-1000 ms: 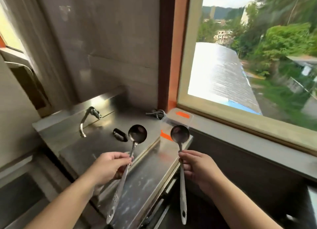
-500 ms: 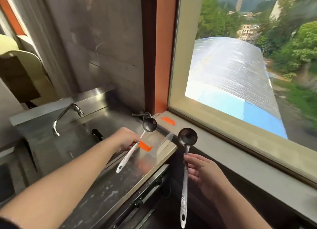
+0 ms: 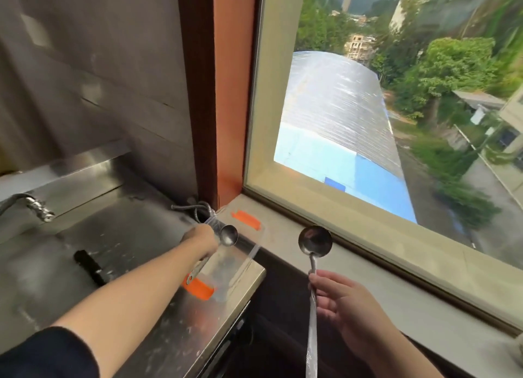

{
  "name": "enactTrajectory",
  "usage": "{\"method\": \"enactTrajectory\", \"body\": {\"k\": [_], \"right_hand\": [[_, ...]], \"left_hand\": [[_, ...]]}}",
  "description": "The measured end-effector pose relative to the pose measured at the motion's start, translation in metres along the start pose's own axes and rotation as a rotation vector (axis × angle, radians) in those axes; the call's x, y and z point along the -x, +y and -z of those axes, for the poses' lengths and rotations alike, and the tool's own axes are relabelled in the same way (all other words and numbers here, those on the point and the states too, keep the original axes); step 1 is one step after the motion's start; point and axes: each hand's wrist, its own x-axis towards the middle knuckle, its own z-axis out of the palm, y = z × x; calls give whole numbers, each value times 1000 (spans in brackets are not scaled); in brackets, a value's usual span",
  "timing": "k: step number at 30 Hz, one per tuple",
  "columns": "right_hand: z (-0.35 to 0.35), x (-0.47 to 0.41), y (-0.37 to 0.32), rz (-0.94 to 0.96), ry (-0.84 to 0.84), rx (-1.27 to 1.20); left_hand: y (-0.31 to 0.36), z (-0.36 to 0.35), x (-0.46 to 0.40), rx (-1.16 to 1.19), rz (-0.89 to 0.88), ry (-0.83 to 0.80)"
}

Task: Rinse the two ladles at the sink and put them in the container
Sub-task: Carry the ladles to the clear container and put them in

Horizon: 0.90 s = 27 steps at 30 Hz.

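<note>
While my right hand [image 3: 348, 301] keeps its fingers wrapped on the second ladle [image 3: 314, 243], upright by the window sill, my left hand [image 3: 201, 240] has reached further out. It grips the first ladle [image 3: 228, 235], bowl now over the clear container [image 3: 252, 253] with orange clips.

Container [image 3: 243, 253] right of sink [image 3: 85, 236] (faucet [image 3: 34, 208] far left), below window [image 3: 368, 123].

— What sort of place is this?
— A plain working kitchen: a stainless steel table [image 3: 181, 321] with a sink basin, a metal tap [image 3: 34, 206] far left, steel-panelled wall [image 3: 99, 80], and a big window [image 3: 382, 109] on the right overlooking roofs.
</note>
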Motion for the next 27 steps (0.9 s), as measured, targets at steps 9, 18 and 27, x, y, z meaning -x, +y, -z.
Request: {"method": "enactTrajectory", "body": {"k": [9, 18, 27], "right_hand": [[-23, -50, -9, -36, -70, -46], [-31, -88, -18, -183, -179, 1], [-59, -119, -24, -296, -267, 61]], "left_hand": [[7, -14, -22, -255, -22, 83], [6, -27, -7, -527, -153, 215], [-6, -10, 36, -23, -232, 315]]}}
